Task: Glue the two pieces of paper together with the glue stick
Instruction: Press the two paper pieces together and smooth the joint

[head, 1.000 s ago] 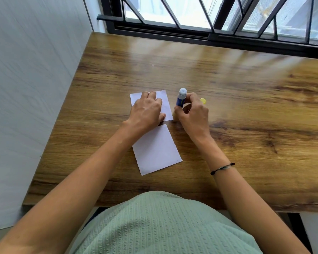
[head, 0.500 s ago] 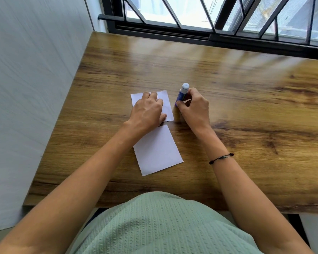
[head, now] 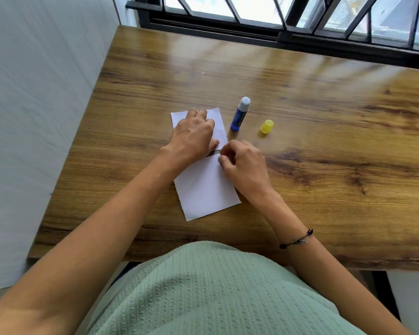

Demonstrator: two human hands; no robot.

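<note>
Wooden and strongly grained, the table (head: 300, 153) runs from a white wall on its left edge to a dark-framed window (head: 276, 22) along its far edge. The blue glue stick (head: 239, 115) stands uncapped, free of both hands, near the table's middle, just right of the far sheet of paper (head: 219, 122); its yellow cap (head: 267, 126) lies a little further right, apart from it. The near sheet of paper (head: 205, 189) reaches toward the table's front edge. The left hand (head: 194, 136) rests flat on the far sheet, fingers spread loosely and pressing it down. The right hand (head: 244, 163), fingers curled, pinches the far right corner of the near sheet where the two papers meet. A dark beaded bracelet (head: 296, 239) circles the right wrist.
</note>
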